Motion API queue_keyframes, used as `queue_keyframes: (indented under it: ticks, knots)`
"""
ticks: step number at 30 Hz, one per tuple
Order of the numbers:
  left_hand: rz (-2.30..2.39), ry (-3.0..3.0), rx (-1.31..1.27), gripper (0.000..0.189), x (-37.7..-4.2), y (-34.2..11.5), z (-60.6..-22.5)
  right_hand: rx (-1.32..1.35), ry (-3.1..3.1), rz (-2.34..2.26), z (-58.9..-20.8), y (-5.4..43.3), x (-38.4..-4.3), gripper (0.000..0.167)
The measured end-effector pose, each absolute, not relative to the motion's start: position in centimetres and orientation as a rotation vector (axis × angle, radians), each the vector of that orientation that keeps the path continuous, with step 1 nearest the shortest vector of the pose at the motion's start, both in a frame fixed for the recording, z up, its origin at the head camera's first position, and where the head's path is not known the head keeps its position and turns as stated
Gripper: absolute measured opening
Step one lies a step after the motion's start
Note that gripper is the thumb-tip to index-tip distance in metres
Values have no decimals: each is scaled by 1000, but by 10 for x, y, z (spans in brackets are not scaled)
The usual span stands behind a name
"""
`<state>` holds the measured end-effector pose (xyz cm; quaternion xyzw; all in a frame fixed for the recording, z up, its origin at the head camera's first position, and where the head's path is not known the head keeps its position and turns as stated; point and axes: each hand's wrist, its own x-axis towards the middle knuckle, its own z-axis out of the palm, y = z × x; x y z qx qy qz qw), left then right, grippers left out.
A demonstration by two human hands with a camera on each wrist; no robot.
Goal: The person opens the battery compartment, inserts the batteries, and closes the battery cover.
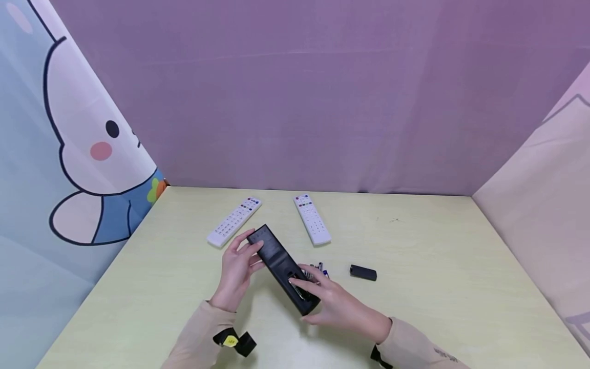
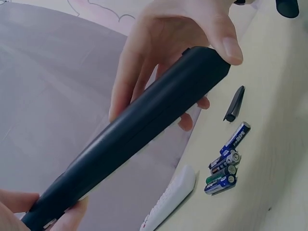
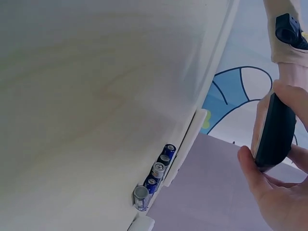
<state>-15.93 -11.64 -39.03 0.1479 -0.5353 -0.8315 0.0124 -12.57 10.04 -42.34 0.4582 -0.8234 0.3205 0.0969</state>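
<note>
Both hands hold a black remote control [image 1: 278, 264] raised over the table, its back facing up and its battery compartment uncovered. My left hand [image 1: 236, 271] grips the far-left end, thumb across the back. My right hand [image 1: 338, 302] holds the near end, thumb at the bottom corner, with a finger over the compartment, where part of a battery [image 1: 301, 294] shows. In the left wrist view, several loose batteries [image 2: 222, 175], mostly blue and one green, lie in a row on the table. The black battery cover [image 1: 363, 272] lies right of the remote.
Two white remote controls lie behind the hands, one on the left [image 1: 234, 222] slanted and one nearer the middle [image 1: 312, 219]. The light wooden table [image 1: 424, 256] meets a purple cloth backdrop [image 1: 295, 102] at its far edge. Printed cloth stands along both sides.
</note>
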Motion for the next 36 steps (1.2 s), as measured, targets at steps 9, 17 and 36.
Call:
queue_keyframes:
  ticks: [9, 17, 36]
  knots:
    - [-2595, -1677, 468, 44, -160, -119, -392, 1288, -2603, 1044, -416, 101, -127, 68]
    - [-2597, -1696, 494, 45, -160, -123, -392, 1183, -2648, 1284, -411, 104, -137, 53]
    - [-2606, -1702, 508, 49, -159, -132, -393, 1001, -2725, 1322, -418, 117, -160, 32]
